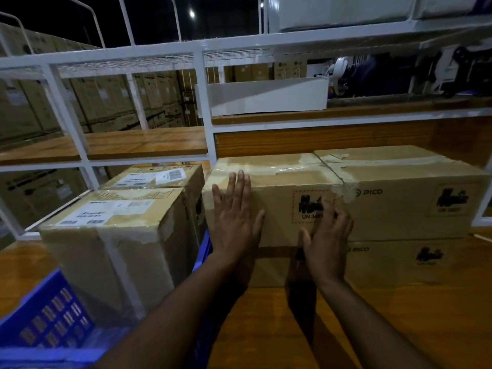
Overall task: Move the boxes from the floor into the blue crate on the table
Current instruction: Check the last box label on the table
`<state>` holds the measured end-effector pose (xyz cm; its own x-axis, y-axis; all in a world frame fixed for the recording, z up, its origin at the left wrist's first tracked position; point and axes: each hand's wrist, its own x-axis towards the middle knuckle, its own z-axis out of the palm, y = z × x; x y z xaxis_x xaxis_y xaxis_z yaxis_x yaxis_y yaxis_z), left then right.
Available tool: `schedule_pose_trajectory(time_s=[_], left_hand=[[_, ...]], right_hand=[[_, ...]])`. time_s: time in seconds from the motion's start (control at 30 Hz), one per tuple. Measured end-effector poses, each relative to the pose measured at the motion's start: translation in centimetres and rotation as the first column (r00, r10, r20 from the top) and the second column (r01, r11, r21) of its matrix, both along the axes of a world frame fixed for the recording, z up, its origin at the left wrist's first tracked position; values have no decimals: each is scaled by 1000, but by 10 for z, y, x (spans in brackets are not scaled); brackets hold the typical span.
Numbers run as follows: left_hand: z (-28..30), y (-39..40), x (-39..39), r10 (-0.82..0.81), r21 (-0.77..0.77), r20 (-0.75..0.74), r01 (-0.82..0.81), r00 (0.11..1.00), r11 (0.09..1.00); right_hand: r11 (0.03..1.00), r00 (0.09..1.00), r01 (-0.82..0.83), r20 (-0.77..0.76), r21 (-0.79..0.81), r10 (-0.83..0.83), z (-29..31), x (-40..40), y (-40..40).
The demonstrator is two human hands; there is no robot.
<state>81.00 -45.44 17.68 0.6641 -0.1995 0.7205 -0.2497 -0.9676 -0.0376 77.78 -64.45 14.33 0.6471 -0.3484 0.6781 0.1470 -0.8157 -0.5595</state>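
A blue crate (50,318) stands at the lower left on the wooden table (399,315). Two taped cardboard boxes sit in it, a near one (114,251) and a far one (165,179). Right of the crate, a stack of PICO cardboard boxes (399,201) rests on the table. My left hand (234,217) lies flat with straight fingers against the front face of the top box near its left edge. My right hand (327,241) touches the same face by the red hazard label, fingers spread and slightly bent. Neither hand holds anything.
White metal shelving (205,102) with wooden boards rises behind the boxes. A white tray (266,98) sits on the shelf above. Stacked cartons (106,102) fill the dark background at left. Dark equipment (452,70) lies on the upper right shelf.
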Motion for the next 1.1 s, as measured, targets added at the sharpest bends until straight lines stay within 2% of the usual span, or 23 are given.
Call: schedule_pose_trajectory(time_s=[0.63, 0.93, 1.1], left_hand=[[-5, 8, 7, -35, 80, -25, 37, 999, 996], [-2, 9, -5, -49, 79, -121, 59, 991, 995], [-7, 16, -16, -83, 101, -170, 101, 982, 990]], right_hand=[[1000, 998, -11, -64, -21, 10, 2, 6, 10], [998, 988, -44, -152, -50, 36, 1, -3, 10], [996, 958, -35, -285, -76, 12, 4, -6, 17]])
